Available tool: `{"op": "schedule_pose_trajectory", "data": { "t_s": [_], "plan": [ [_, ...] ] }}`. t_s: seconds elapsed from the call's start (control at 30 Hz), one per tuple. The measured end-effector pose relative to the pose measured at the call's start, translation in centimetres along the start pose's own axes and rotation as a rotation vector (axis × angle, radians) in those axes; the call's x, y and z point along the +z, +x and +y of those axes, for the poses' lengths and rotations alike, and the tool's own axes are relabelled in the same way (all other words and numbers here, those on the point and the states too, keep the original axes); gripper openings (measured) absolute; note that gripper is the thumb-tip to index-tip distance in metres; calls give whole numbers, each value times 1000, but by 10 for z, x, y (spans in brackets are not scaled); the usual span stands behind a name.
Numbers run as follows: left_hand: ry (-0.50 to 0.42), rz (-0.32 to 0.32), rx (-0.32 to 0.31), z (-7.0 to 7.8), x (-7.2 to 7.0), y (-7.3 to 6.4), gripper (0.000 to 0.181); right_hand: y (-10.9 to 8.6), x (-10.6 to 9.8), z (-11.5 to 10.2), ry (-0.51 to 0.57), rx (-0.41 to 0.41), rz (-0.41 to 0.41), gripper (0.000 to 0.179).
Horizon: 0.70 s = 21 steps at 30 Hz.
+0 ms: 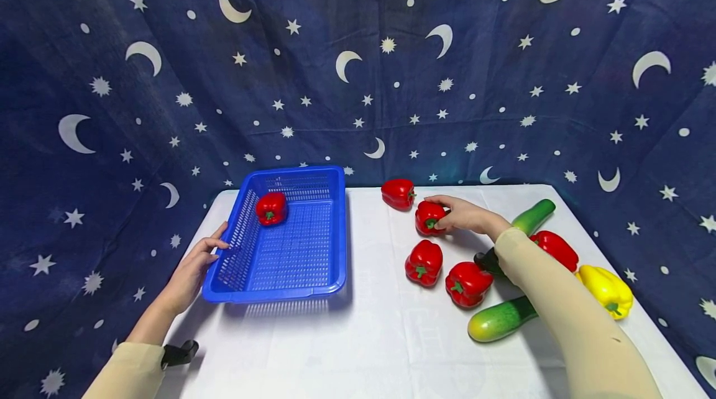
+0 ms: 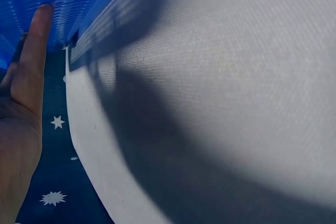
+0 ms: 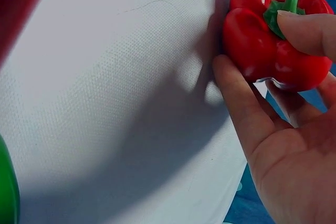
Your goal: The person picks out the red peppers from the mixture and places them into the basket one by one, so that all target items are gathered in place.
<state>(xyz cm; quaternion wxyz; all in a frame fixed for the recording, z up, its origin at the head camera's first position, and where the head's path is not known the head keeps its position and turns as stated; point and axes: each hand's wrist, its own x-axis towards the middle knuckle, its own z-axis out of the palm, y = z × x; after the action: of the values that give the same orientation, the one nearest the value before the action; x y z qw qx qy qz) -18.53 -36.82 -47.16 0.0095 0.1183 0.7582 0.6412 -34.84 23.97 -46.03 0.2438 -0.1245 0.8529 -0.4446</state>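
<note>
On the left, the blue plastic basket (image 1: 330, 290) has one red bell pepper (image 1: 271, 209) inside, near its far left corner. My left hand (image 1: 192, 268) grips the basket's left rim, fingertips over the edge; one straight finger (image 2: 38, 35) lies against the outer wall in the left wrist view. My right hand (image 1: 467, 215) holds another red bell pepper (image 3: 252, 40) at the back of the table, thumb by its green stem and fingers around its underside. Close by lie more red bell peppers: one behind (image 1: 398, 194) and two in front, at left (image 1: 423, 263) and right (image 1: 468, 285).
Under and beside my right forearm lie a cucumber (image 1: 498, 320), a second cucumber (image 1: 534, 215), a red bell pepper (image 1: 556, 251) and a yellow bell pepper (image 1: 606, 292). A white cloth covers the table (image 1: 380, 349). Dark blue star-and-moon fabric (image 1: 313, 45) hangs around it.
</note>
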Motion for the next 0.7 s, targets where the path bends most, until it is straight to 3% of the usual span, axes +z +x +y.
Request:
{"op": "schedule_pose_trajectory", "data": {
  "t_s": [0.7],
  "plan": [
    [7, 11, -13, -1, 0, 1, 27, -3, -4, -6, 22, -30, 39, 71]
  ]
}}
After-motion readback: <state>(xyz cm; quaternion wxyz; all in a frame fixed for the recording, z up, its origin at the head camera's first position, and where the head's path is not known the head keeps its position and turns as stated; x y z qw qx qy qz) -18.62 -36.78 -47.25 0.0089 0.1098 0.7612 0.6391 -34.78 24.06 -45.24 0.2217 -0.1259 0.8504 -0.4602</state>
